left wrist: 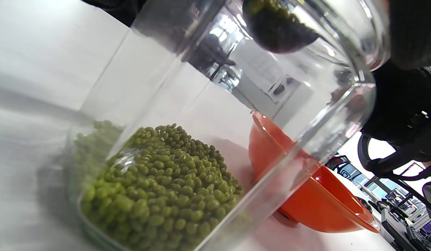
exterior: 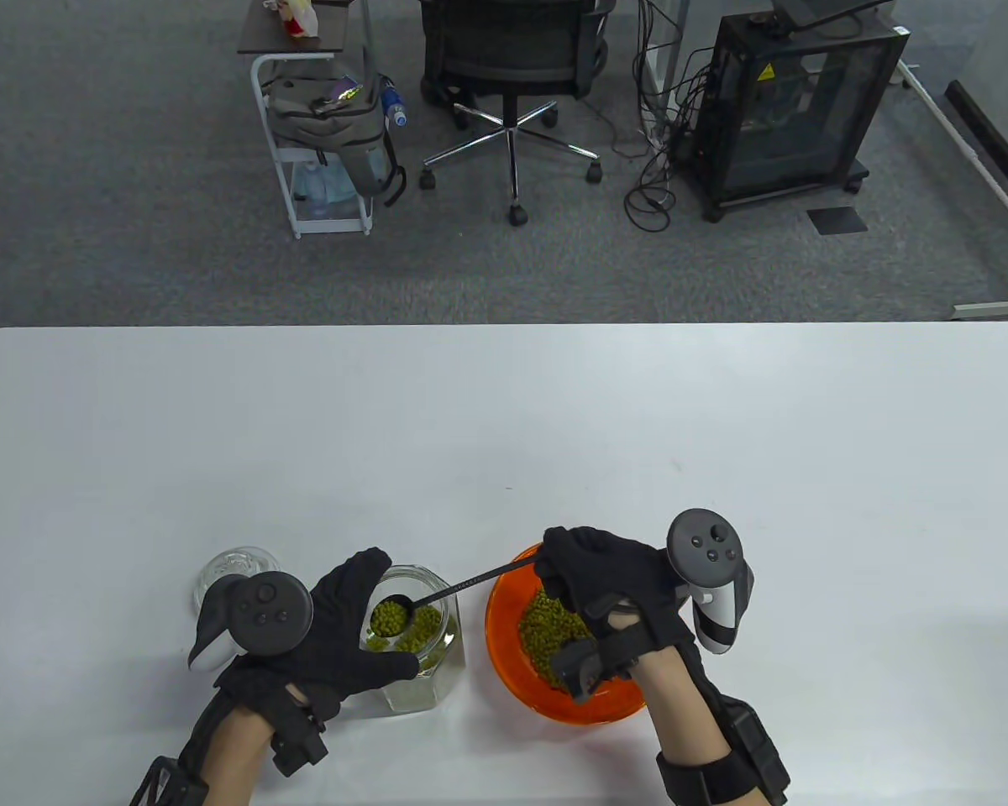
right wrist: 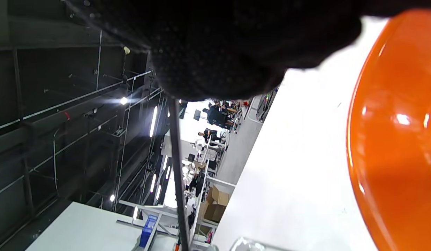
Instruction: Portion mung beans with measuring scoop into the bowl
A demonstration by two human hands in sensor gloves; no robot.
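Observation:
A clear glass jar [exterior: 424, 663] of green mung beans [left wrist: 159, 195] stands near the table's front edge. My left hand [exterior: 349, 625] grips it from the left, fingers curled round its rim. My right hand [exterior: 596, 579] holds the thin black handle of a measuring scoop [exterior: 454, 588] over the orange bowl [exterior: 504, 638]. The scoop's cup [exterior: 391, 617], heaped with beans, sits at the jar's mouth, also seen from below as the scoop's cup [left wrist: 276, 29]. The orange bowl [left wrist: 316, 202], right of the jar, holds a pile of beans [exterior: 546, 625]. In the right wrist view the handle [right wrist: 177, 174] runs down from the glove beside the bowl's rim [right wrist: 393, 132].
The jar's glass lid [exterior: 231, 571] lies on the table just left of my left hand. The white table [exterior: 504, 437] stretches far behind the jar and bowl. Beyond it on the floor are an office chair [exterior: 512, 75], a cart and a black cabinet.

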